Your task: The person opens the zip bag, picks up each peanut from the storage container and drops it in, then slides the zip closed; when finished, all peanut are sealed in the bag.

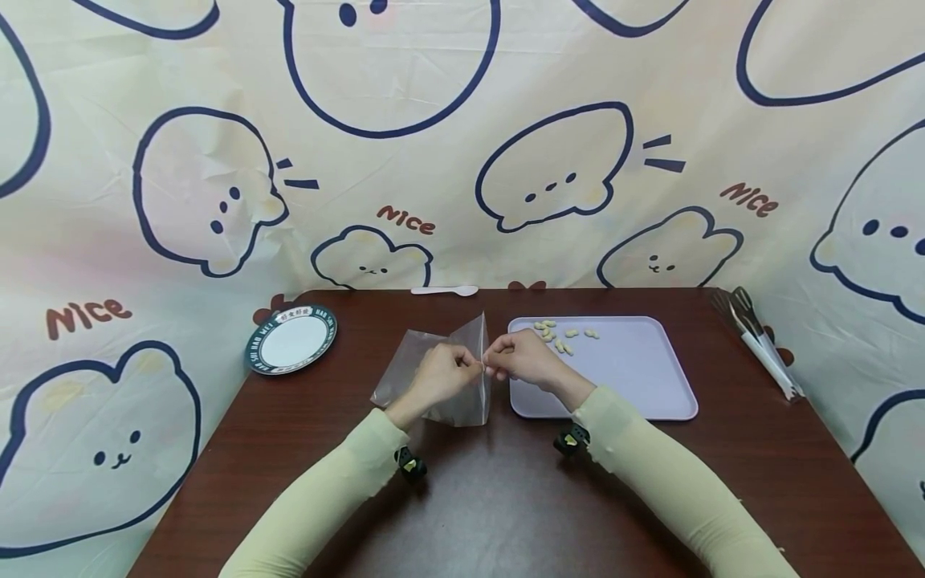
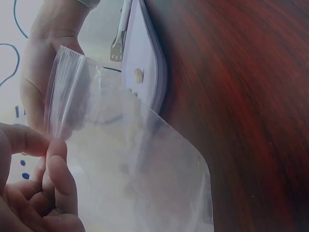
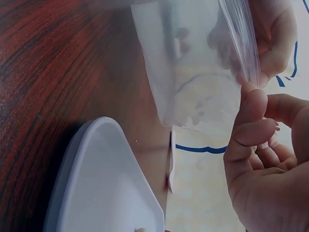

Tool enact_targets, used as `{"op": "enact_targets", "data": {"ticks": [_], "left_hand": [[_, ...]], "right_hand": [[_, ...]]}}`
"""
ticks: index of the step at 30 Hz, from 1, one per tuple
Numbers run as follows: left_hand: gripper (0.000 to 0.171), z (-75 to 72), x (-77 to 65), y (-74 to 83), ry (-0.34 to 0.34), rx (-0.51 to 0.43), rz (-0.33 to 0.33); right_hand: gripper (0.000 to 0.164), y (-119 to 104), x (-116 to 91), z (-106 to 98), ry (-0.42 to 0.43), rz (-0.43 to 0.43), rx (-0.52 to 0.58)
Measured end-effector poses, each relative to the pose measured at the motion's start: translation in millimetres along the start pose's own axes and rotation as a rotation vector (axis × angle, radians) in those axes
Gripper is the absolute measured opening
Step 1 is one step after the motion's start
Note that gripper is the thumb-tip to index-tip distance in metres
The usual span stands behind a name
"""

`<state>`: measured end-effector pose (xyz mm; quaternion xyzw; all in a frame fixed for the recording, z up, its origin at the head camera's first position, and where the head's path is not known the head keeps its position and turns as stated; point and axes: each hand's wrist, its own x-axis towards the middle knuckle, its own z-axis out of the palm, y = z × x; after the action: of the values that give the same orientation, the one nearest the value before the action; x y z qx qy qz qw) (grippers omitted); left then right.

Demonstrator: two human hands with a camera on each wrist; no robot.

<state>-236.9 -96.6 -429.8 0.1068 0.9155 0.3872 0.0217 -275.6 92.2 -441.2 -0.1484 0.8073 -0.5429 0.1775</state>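
Note:
A clear zip-top plastic bag [image 1: 473, 405] is held up over the table, left of the lilac tray. My left hand [image 1: 438, 376] pinches the bag's ribbed top strip between thumb and forefinger. Opposite it, my right hand [image 1: 531, 359] pinches the same strip, with the two sets of fingertips almost touching. In the left wrist view the bag [image 2: 145, 169] hangs away from the fingers, and I see nothing inside it. The right wrist view has the thumb and forefinger of my right hand [image 3: 270, 159] at the strip's edge. Whether the seal is parted I cannot tell.
Several pale peanuts [image 1: 564, 347] lie at the far left of the tray [image 1: 636, 373]. A green-rimmed plate [image 1: 292, 341] is at the back left. Against the back edge is a white spoon [image 1: 444, 291]. Utensils with white handles [image 1: 769, 361] lie along the right edge.

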Motion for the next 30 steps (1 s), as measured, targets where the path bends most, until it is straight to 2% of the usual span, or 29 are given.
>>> {"op": "enact_targets", "data": {"ticks": [8, 19, 27, 30], "left_hand": [[0.015, 0.1, -1.4, 3.7, 0.02, 0.051, -0.013], [0.016, 0.6, -0.2, 2.5, 0.012, 0.033, -0.007], [0.015, -0.4, -1.4, -0.2, -0.005, -0.043, 0.044], [0.013, -0.5, -1.7, -1.1, -0.007, -0.032, 0.068]], "right_hand": [[0.014, -3.4, -2.5, 0.0, 0.01, -0.005, -0.003], [0.013, -0.5, -0.2, -1.7, 0.013, -0.02, -0.02], [0.014, 0.4, 0.9, -2.1, 0.002, -0.012, -0.007], [0.015, 1.9, 1.7, -1.4, 0.002, -0.009, -0.008]]}}
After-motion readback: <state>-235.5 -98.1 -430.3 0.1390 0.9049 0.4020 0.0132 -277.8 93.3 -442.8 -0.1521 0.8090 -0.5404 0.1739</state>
